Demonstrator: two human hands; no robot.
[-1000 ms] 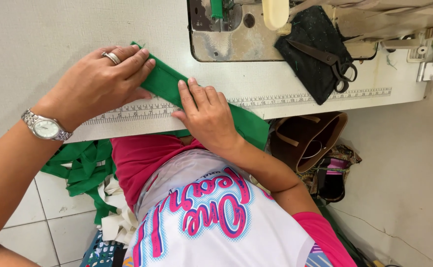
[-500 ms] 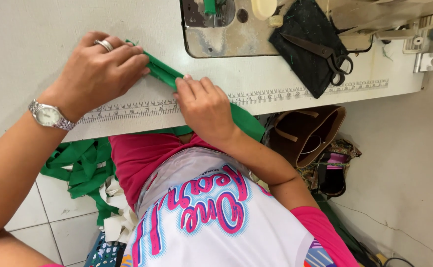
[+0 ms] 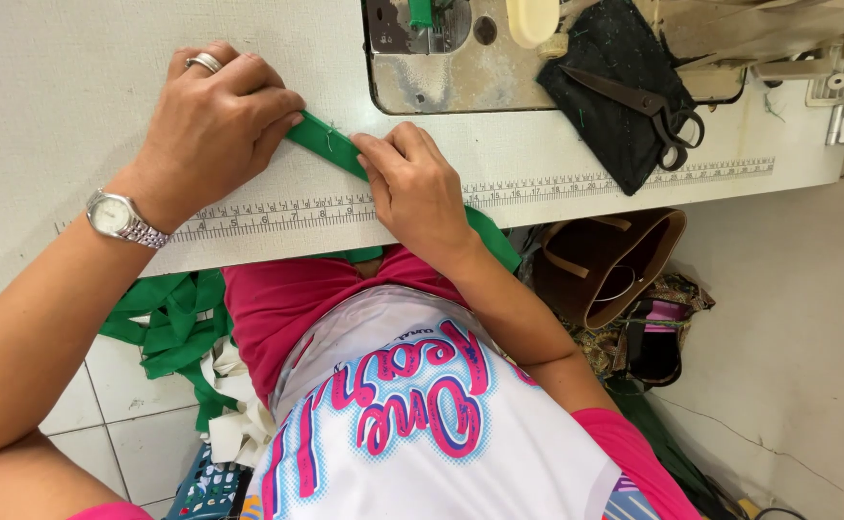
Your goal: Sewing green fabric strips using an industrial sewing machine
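Pressing down on a green fabric strip [image 3: 330, 146], both hands work at the near edge of a white sewing table [image 3: 75, 87]. The left hand [image 3: 212, 125], wearing a ring and a silver wristwatch [image 3: 118, 218], lies palm down with its fingers curled over the strip's upper-left end, pinning it flat to the tabletop. The right hand [image 3: 417, 188] lies just beside it, fingers extended and flat on the strip, so that only a short length of green shows between the two hands. Neither hand is closed around the strip; each holds it by downward pressure of the fingers. The strip runs diagonally from the left hand, under the right hand, and off the table edge toward the person's lap, reappearing at the right wrist. A printed ruler scale [image 3: 277, 210] runs along the table's front edge below the hands. Beyond the hands sits the metal bed of a sewing machine [image 3: 441, 67], and to its right a dark cloth [image 3: 615, 106] carries a pair of scissors [image 3: 648, 106]. More green strips [image 3: 167, 323] hang below the table at the left, above a tiled floor.
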